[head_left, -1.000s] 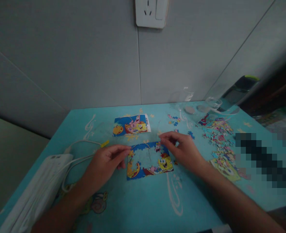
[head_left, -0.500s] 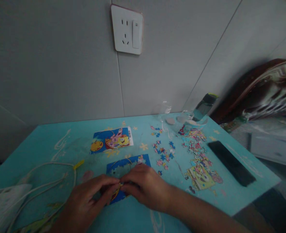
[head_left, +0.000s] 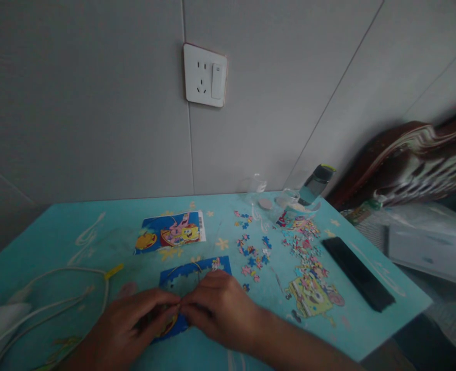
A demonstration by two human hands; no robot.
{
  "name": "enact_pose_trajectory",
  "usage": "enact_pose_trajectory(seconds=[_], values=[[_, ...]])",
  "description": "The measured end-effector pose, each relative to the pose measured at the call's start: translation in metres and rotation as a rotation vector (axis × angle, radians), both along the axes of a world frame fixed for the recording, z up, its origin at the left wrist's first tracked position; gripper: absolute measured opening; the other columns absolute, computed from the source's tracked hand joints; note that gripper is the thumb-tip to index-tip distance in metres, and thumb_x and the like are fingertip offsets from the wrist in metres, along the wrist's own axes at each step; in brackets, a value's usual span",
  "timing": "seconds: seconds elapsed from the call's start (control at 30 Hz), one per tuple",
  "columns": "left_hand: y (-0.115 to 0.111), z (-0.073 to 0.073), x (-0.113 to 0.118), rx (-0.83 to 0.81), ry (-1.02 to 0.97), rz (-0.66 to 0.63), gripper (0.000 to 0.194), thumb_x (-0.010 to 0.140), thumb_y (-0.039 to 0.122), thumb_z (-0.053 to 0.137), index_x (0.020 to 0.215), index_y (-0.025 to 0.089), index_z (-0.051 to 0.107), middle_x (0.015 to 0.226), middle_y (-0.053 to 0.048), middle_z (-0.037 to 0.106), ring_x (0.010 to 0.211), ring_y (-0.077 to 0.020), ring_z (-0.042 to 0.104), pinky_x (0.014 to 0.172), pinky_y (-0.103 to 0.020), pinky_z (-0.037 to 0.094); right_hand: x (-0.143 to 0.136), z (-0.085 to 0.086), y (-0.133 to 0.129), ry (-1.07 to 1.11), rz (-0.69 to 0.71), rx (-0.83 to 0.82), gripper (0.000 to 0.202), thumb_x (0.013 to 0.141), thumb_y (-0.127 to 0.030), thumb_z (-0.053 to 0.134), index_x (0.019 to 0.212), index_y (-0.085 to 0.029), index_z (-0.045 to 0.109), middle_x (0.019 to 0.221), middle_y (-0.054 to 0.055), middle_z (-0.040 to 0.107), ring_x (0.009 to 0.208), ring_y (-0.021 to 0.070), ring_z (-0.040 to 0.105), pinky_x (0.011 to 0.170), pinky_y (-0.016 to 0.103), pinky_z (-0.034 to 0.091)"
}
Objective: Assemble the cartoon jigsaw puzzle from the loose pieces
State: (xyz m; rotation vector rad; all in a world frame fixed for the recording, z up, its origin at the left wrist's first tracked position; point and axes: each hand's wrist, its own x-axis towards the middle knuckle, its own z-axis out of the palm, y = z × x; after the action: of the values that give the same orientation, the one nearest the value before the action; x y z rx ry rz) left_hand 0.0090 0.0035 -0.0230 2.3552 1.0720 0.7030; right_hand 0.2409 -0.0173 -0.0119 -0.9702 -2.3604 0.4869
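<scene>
A partly assembled blue jigsaw puzzle (head_left: 222, 264) lies on the table, its border joined and an open gap inside. Over its lower part, my left hand (head_left: 135, 319) and my right hand (head_left: 222, 304) meet fingertip to fingertip. Both are closed in a pinch on a small jigsaw piece, mostly hidden by the fingers. Yellow and blue puzzle parts show beneath them. Behind the puzzle is a printed reference picture (head_left: 173, 234) with the same cartoon scene. Loose blue and pink jigsaw pieces (head_left: 256, 252) are scattered to the right of my right hand.
A larger heap of pieces (head_left: 303, 242) lies farther right, beside a long black object (head_left: 357, 273). Clear plastic containers (head_left: 289, 198) and a bottle (head_left: 316, 183) stand at the back right. White cables (head_left: 69, 269) and a white power strip (head_left: 3, 319) occupy the left.
The camera view has tilted up and shifted slightly, so the table sits lower in view. Both hands keep their pinch over the puzzle's lower part.
</scene>
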Motion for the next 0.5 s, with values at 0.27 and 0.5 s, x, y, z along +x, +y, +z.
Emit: enact_pose_trajectory(seconds=[0.27,0.5], values=[[0.007,0.007,-0.007,0.084,-0.055,0.092,0.021,0.097,0.031,0.052,0.109,0.027,0.069,0.109,-0.001,0.072,0.100,-0.0183,0.069,0.089,-0.027,0.054,0.058,0.017,0.077,-0.160,-0.676,-0.013,0.024,0.098,-0.028,0.055,0.110,-0.018,0.072,0.109,0.010,0.073,0.101,0.0194,0.065,0.092,0.030,0.045],[0.010,0.001,-0.013,0.268,0.010,0.026,0.024,0.101,0.022,0.045,0.117,0.021,0.064,0.113,-0.004,0.067,0.100,-0.0151,0.067,0.091,-0.027,0.053,0.084,0.003,0.150,-0.287,-0.834,-0.109,0.022,0.091,-0.025,0.060,0.099,-0.012,0.076,0.105,0.018,0.073,0.103,0.0257,0.066,0.090,0.030,0.044]])
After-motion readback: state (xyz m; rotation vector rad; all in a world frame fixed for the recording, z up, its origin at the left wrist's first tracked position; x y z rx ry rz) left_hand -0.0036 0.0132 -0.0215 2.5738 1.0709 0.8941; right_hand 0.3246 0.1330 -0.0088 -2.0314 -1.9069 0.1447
